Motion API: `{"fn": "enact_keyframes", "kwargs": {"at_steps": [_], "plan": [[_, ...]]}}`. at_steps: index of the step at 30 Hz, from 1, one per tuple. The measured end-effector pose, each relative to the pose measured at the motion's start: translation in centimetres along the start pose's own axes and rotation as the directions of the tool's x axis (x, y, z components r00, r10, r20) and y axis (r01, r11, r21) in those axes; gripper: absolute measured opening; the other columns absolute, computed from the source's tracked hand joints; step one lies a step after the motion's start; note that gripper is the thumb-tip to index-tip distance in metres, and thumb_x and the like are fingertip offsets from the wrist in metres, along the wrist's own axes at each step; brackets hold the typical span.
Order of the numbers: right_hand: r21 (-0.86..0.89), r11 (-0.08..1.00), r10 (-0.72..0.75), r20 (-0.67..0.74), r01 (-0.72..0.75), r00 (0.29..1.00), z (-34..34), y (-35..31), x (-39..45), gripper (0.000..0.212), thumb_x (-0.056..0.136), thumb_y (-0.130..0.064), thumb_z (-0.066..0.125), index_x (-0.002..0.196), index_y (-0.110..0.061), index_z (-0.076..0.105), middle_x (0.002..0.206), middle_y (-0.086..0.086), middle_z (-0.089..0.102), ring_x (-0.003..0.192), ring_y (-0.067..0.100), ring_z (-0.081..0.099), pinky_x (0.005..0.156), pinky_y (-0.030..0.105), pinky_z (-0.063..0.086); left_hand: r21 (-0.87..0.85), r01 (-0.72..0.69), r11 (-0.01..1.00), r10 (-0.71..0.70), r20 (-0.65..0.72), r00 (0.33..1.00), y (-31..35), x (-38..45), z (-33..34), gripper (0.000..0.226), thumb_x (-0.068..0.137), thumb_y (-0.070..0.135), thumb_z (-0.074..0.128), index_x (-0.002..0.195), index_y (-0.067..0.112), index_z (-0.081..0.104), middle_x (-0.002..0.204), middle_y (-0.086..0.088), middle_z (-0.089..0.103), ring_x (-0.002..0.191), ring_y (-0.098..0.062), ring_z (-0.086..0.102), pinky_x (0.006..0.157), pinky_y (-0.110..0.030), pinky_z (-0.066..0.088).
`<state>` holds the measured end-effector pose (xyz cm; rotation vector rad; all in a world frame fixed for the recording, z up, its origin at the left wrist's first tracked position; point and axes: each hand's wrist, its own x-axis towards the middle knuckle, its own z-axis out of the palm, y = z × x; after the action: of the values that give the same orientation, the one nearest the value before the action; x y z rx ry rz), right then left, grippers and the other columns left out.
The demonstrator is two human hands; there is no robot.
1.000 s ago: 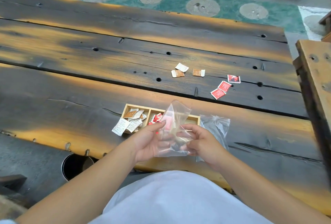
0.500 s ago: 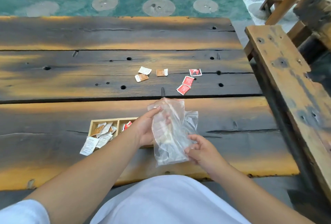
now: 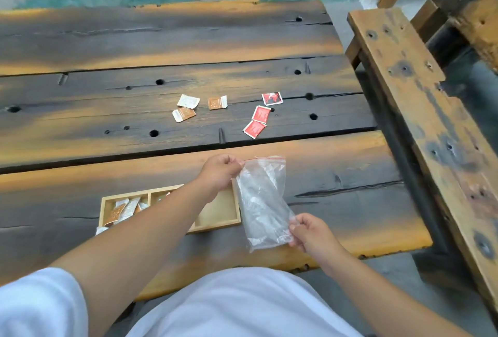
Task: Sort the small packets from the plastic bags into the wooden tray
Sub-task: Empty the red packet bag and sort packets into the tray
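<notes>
Left hand (image 3: 219,172) pinches top edge of clear plastic bag (image 3: 262,202) | right hand (image 3: 310,231) pinches bag's lower corner, bag stretched between them | wooden tray (image 3: 218,215) under left forearm, packets in its left compartments | orange packets (image 3: 186,113) and red packets (image 3: 256,128) beyond left hand on table (image 3: 161,40).

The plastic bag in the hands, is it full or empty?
It looks empty: the plastic bag is clear and flat between the left hand and right hand, no packets showing inside.
</notes>
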<state>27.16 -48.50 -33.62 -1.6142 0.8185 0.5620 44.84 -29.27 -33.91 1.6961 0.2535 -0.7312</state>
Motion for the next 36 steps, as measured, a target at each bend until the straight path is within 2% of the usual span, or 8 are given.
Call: {"fn": "enact_keyframes", "kwargs": {"at_steps": [3, 6, 11, 18, 22, 26, 31, 36], "plan": [[-0.053, 0.998, 0.043, -0.029, -0.044, 0.999, 0.1, 0.7, 1.5, 0.018, 0.096, -0.019, 0.055, 0.079, -0.014, 0.055, 0.063, 0.003, 0.061, 0.061, 0.016, 0.053, 0.062, 0.028, 0.040, 0.277, -0.070, 0.958, 0.074, -0.005, 0.997, -0.1, 2.1, -0.2, 0.016, 0.087, 0.014, 0.068, 0.072, 0.016, 0.063, 0.072, 0.001, 0.061, 0.069, -0.013, 0.053, 0.068, -0.024, 0.043], [-0.088, 0.991, 0.095, -0.045, -0.098, 0.994, 0.4, 1.2, 2.7, 0.020, 0.095, -0.021, 0.056, 0.076, -0.015, 0.051, 0.069, 0.003, 0.058, 0.059, 0.014, 0.056, 0.064, 0.029, 0.039, 0.473, -0.107, 0.874, 0.108, 0.025, 0.994, -0.2, 3.7, -0.2, 0.005, 0.088, 0.011, 0.066, 0.085, 0.012, 0.070, 0.078, 0.002, 0.063, 0.073, -0.013, 0.053, 0.067, -0.022, 0.041], [-0.326, 0.942, 0.059, -0.062, -0.076, 0.996, 0.6, 1.3, 4.2, 0.025, 0.094, -0.025, 0.055, 0.071, -0.015, 0.055, 0.074, 0.004, 0.062, 0.068, 0.020, 0.059, 0.066, 0.030, 0.042, 0.650, -0.152, 0.744, 0.130, 0.083, 0.988, -0.7, 5.1, 0.0, 0.015, 0.085, 0.006, 0.062, 0.095, 0.009, 0.074, 0.090, -0.002, 0.068, 0.084, -0.017, 0.058, 0.076, -0.022, 0.043], [-0.549, 0.832, 0.057, -0.058, -0.080, 0.997, 0.3, 0.9, 6.1, 0.029, 0.095, -0.029, 0.053, 0.072, -0.016, 0.062, 0.074, -0.003, 0.064, 0.067, 0.013, 0.055, 0.054, 0.023, 0.038, 0.739, -0.141, 0.659, 0.108, 0.092, 0.990, -1.9, 6.9, 0.3, 0.008, 0.085, 0.015, 0.063, 0.084, 0.011, 0.070, 0.088, -0.003, 0.067, 0.088, -0.023, 0.061, 0.077, -0.027, 0.046], [-0.576, 0.804, 0.117, -0.090, -0.148, 0.989, 0.1, 0.8, 7.1, 0.026, 0.091, -0.028, 0.055, 0.079, -0.010, 0.070, 0.081, 0.002, 0.071, 0.074, 0.016, 0.059, 0.061, 0.027, 0.042, 0.784, -0.104, 0.611, 0.075, 0.074, 0.994, -2.6, 7.5, 0.2, 0.016, 0.085, 0.021, 0.060, 0.070, 0.024, 0.060, 0.087, 0.000, 0.068, 0.088, -0.023, 0.061, 0.081, -0.033, 0.052], [-0.573, 0.801, 0.127, -0.126, -0.177, 0.984, -0.2, 1.1, 7.8, 0.024, 0.087, -0.030, 0.059, 0.067, -0.017, 0.055, 0.075, 0.000, 0.067, 0.075, 0.019, 0.061, 0.063, 0.030, 0.045, 0.807, -0.075, 0.586, 0.063, 0.047, 0.997, -2.9, 7.9, -0.2, 0.021, 0.084, 0.025, 0.060, 0.063, 0.026, 0.054, 0.083, 0.003, 0.064, 0.087, -0.023, 0.060, 0.078, -0.034, 0.053], [-0.615, 0.769, 0.102, -0.153, -0.175, 0.983, -0.1, 1.7, 7.5, 0.021, 0.084, -0.037, 0.060, 0.072, -0.025, 0.049, 0.079, -0.005, 0.065, 0.076, 0.018, 0.061, 0.069, 0.036, 0.051, 0.761, -0.099, 0.641, 0.063, 0.076, 0.995, -3.0, 8.1, -0.1, 0.014, 0.082, 0.023, 0.063, 0.069, 0.026, 0.058, 0.079, 0.005, 0.063, 0.085, -0.022, 0.062, 0.076, -0.033, 0.053], [-0.662, 0.735, 0.052, -0.162, -0.147, 0.985, 0.0, 1.5, 6.5, 0.032, 0.085, -0.049, 0.061, 0.084, -0.026, 0.040, 0.077, -0.004, 0.061, 0.071, 0.017, 0.059, 0.055, 0.032, 0.040, 0.760, -0.157, 0.631, 0.108, 0.114, 0.988, -3.3, 7.3, -0.4, 0.011, 0.086, 0.027, 0.064, 0.093, 0.020, 0.068, 0.093, 0.000, 0.067, 0.094, -0.021, 0.061, 0.081, -0.031, 0.051]]}}
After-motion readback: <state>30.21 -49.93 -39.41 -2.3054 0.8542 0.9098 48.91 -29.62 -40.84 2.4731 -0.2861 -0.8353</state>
